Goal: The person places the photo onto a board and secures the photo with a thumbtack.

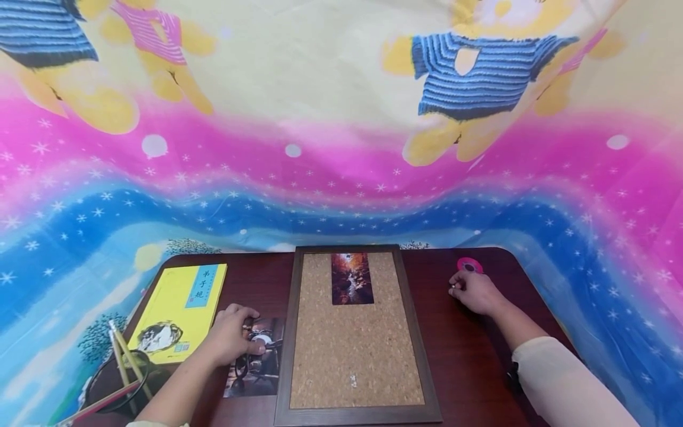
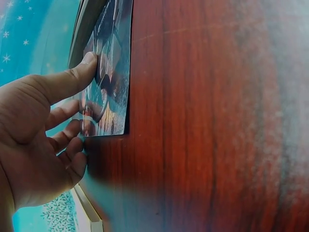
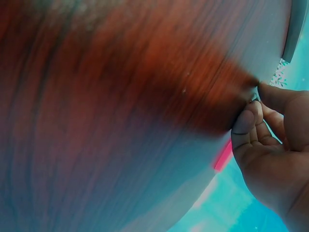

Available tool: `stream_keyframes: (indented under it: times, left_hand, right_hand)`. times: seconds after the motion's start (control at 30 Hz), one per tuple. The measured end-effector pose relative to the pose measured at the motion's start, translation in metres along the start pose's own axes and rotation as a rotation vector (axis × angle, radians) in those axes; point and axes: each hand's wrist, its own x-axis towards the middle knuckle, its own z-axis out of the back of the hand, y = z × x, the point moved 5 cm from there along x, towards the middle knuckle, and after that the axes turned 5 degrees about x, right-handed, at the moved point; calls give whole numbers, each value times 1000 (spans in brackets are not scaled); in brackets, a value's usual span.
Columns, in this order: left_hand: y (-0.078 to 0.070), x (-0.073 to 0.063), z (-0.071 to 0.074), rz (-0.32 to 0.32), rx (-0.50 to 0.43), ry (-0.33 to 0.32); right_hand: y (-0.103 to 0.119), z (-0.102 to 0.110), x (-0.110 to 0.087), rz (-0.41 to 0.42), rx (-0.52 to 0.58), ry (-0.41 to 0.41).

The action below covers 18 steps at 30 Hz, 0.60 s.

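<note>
A photo print of a motorcycle (image 1: 268, 373) lies on the table left of the framed cork board (image 1: 373, 356). My left hand (image 1: 232, 335) rests on this photo, its thumb (image 2: 79, 77) on the picture and the other fingers loosely bent by its edge. On the board's upper part is a photo of an autumn stream (image 1: 352, 281), with a dark spot like a pin head at its top. Over the table's right side, my right hand (image 1: 477, 292) pinches a small shiny thing (image 3: 254, 97), perhaps a pin, mostly hidden by the fingertips. A round pink case or roll (image 1: 469, 264) lies just behind that hand.
A yellow book (image 1: 171, 296) lies at the table's left side. In front of it stands a dark mesh pen holder (image 1: 101, 379) with pencils. A small shiny bit (image 1: 353, 381) is on the board's lower part. A patterned curtain (image 1: 299, 89) hangs behind the table (image 1: 448, 356).
</note>
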Motion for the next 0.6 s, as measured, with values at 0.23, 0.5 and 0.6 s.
stream_keyframes:
  times: [0.23, 0.5, 0.6]
  left_hand:
    - [3, 3, -1, 37, -34, 3]
    - [3, 2, 3, 33, -82, -35]
    - [6, 2, 4, 36, -96, -42]
  right_hand:
    - [-1, 0, 1, 4, -15, -13]
    - [0, 0, 0, 9, -11, -17]
    - [-1, -1, -1, 8, -5, -14]
